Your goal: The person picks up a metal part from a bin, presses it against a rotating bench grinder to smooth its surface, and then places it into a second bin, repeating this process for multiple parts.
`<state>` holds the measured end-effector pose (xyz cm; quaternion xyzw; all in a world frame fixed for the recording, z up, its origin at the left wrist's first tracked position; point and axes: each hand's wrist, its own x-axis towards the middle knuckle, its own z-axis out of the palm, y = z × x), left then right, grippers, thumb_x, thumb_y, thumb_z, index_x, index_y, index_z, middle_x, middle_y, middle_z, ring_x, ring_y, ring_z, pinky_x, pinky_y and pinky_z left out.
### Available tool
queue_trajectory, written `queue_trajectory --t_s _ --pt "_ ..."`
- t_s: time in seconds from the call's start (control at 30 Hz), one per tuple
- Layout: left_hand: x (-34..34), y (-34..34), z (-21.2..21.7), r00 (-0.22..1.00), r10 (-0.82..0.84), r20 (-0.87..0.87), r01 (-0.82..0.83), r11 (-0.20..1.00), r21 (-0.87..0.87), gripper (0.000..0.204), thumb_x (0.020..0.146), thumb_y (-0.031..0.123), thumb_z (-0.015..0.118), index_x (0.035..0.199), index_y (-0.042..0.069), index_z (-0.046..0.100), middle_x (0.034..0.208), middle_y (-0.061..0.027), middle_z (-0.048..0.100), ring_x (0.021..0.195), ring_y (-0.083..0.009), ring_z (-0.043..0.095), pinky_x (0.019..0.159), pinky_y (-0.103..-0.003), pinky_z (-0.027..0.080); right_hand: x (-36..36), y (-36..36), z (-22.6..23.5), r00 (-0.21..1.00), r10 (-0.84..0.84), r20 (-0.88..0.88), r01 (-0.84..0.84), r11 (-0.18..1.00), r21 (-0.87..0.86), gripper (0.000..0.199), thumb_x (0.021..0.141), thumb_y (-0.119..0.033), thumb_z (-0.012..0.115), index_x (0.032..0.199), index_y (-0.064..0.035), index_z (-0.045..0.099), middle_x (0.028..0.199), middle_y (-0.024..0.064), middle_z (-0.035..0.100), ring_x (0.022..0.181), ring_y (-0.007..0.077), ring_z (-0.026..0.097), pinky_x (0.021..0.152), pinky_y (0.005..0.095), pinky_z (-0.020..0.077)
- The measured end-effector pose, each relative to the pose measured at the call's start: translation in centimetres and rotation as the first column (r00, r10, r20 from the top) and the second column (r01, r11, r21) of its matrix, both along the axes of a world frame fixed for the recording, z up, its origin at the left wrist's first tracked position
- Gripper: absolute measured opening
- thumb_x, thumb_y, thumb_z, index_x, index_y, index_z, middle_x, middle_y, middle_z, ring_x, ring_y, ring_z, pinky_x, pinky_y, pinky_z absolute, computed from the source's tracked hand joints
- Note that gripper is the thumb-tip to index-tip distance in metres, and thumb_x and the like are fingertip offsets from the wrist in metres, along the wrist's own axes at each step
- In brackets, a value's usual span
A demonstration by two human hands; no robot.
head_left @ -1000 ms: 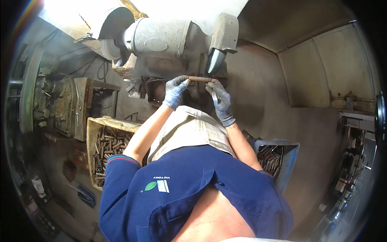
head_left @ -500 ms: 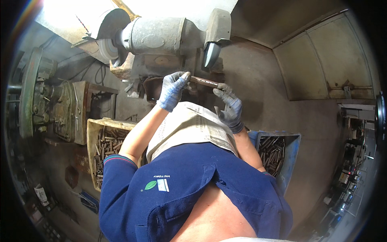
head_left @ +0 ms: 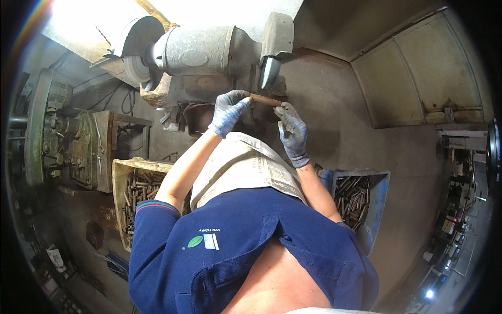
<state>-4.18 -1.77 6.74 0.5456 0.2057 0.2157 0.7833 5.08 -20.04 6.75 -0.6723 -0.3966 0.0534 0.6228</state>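
Note:
A short brown metal rod (head_left: 265, 100) is held level in front of the grinder, between both gloved hands. My left hand (head_left: 227, 112), in a grey and blue work glove, is closed on its left end. At the opposite end, my right hand (head_left: 293, 131) pinches the rod with fingertips and thumb. Above the hands sits a grey double-ended bench grinder (head_left: 196, 49). Its pale grinding wheel (head_left: 137, 69) shows under the left guard, apart from the rod. The right side carries a guard (head_left: 277, 36) with a shield hanging below it.
A yellowish bin (head_left: 118, 201) of similar metal pieces stands at my left, and a blue bin (head_left: 380, 201) of them at my right. Far left is a green machine (head_left: 63, 136). A pale panelled cabinet (head_left: 418, 73) is at upper right. Newspaper-like sheeting (head_left: 246, 162) covers my lap.
The rod has turned, so its slotted face no longer shows. My right hand has moved up and slightly left, its fingers closing nearer the rod's end. The view has shifted slightly.

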Motion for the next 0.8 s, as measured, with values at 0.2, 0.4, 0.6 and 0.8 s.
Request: queue_trajectory --t_s 0.2,0.4,0.6,0.8 --pt "1.3 0.3 -0.7 0.998 0.03 -0.056 -0.034 0.997 -0.069 0.014 0.082 0.002 0.063 0.094 -0.005 0.063 0.083 -0.0083 0.066 0.072 -0.0136 0.064 0.068 -0.025 0.052 1.6 0.9 -0.7 0.956 -0.05 0.287 0.083 0.991 -0.103 0.028 0.077 0.0 0.065 0.105 -0.0016 0.065 0.112 0.0162 0.061 0.11 0.0281 0.056 0.094 0.0336 0.0443" --pt "4.2 -0.4 -4.8 0.987 0.09 -0.13 -0.095 0.995 -0.033 0.012 0.083 0.004 0.063 0.092 -0.003 0.065 0.081 -0.0051 0.066 0.069 -0.0095 0.059 0.065 -0.023 0.049 4.0 1.0 -4.8 0.997 -0.042 0.06 0.049 0.993 -0.112 0.024 0.078 0.001 0.064 0.102 -0.0006 0.065 0.106 0.0129 0.064 0.107 0.0226 0.058 0.092 0.0296 0.0451" --pt "6.3 -1.6 -5.1 0.973 0.123 -0.195 -0.162 0.967 -0.196 0.008 0.084 0.005 0.062 0.088 0.0 0.067 0.078 -0.004 0.066 0.065 -0.009 0.058 0.058 -0.023 0.048 5.6 1.3 -4.3 0.996 -0.089 -0.005 0.087 0.983 -0.161 0.017 0.081 0.0 0.063 0.097 0.0005 0.066 0.096 0.0102 0.065 0.092 0.019 0.062 0.083 0.0275 0.0474" --pt "5.4 -0.4 -4.1 0.953 0.202 -0.227 -0.236 0.963 -0.13 0.008 0.083 0.003 0.062 0.089 -0.003 0.065 0.078 -0.0064 0.066 0.064 -0.0111 0.059 0.06 -0.025 0.051 4.5 3.2 -4.7 0.994 -0.063 -0.088 0.052 0.991 -0.123 0.016 0.081 0.0 0.063 0.097 0.0012 0.065 0.095 0.0088 0.064 0.09 0.0144 0.061 0.079 0.0255 0.0483"
